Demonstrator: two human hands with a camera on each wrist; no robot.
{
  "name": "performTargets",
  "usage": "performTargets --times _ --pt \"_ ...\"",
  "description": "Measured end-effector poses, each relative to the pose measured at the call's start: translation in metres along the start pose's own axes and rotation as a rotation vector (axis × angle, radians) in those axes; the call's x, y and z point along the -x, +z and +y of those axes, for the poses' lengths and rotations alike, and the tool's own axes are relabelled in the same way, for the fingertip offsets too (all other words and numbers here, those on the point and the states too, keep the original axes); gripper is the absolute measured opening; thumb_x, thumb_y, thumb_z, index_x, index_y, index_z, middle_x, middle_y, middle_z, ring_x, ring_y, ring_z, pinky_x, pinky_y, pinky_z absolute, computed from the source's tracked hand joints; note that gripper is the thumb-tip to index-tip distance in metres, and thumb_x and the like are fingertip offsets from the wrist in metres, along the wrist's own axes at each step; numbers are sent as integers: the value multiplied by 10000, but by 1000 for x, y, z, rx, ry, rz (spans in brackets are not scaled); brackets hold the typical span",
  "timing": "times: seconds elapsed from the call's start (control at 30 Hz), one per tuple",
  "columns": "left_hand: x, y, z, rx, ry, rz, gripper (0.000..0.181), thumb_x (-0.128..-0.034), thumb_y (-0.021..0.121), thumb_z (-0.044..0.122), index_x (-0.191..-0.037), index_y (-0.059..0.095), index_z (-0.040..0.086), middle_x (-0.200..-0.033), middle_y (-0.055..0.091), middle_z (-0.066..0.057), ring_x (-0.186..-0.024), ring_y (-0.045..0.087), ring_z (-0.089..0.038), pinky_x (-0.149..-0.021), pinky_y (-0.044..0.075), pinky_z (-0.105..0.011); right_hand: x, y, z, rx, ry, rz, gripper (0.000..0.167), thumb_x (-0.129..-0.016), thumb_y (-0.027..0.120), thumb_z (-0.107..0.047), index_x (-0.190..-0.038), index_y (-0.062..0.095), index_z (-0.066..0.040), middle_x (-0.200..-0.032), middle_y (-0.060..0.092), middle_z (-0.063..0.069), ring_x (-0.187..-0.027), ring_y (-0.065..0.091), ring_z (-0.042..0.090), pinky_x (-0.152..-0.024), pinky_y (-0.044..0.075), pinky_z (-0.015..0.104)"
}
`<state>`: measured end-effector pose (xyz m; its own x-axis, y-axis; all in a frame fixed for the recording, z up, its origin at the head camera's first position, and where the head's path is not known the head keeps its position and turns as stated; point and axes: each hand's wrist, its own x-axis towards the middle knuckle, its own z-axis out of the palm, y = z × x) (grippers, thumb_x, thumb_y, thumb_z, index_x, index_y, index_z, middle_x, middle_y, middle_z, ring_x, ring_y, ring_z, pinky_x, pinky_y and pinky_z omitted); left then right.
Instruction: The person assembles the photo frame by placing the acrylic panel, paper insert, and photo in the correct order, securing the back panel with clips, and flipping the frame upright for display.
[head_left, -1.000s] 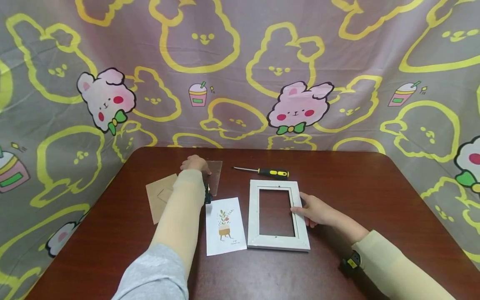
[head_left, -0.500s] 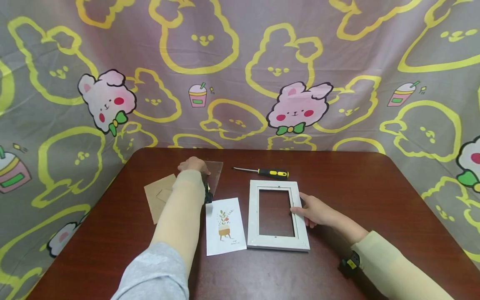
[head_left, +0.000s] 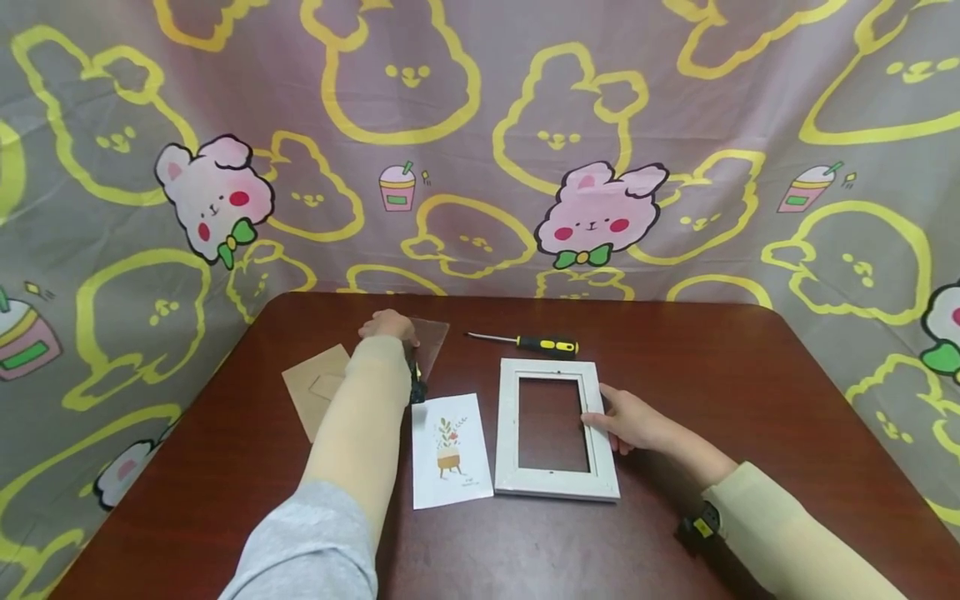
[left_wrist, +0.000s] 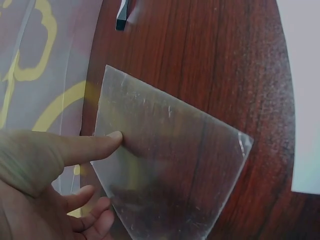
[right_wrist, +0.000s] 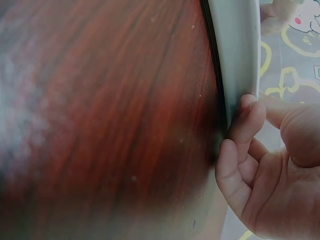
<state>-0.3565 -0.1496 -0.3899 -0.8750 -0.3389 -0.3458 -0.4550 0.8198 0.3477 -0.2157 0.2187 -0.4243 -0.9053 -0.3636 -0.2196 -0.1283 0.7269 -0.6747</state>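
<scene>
At the back left, my left hand (head_left: 387,327) holds a clear plastic sheet (left_wrist: 175,145) by its edge. The left wrist view shows the thumb lying across the sheet's face, with other fingers bent beside the edge. My right hand (head_left: 633,419) grips the right side of a white picture frame (head_left: 507,429), thumb over its rail and fingers down the outer side. The frame lies on the table with its opening bare. To its left lies a white card (head_left: 452,454) printed with a potted plant. A brown backing board (head_left: 303,387) is partly hidden under my left forearm.
A screwdriver (head_left: 549,345) with a black and yellow handle lies behind the frame, its tip to the left. The dark wooden table (head_left: 712,367) ends at a patterned cloth (head_left: 465,108) along the back and sides.
The clear sheet has turned slightly, its far right corner shifting right. The brown board has shifted a little to the left. The right hand and frame stay in place.
</scene>
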Motion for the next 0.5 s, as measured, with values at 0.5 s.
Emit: performTargets --times 0.5 --pt "-1 -2 -3 -37 12 -4 817 -870 730 271 -1438 287 -116 -1453 338 -297 -1318 323 -443 -1061 253 -515 2 0 -4 -6 19 -6 644 -958 636 -219 -1414 306 96 -525 533 34 -398 478 137 -395 392 266"
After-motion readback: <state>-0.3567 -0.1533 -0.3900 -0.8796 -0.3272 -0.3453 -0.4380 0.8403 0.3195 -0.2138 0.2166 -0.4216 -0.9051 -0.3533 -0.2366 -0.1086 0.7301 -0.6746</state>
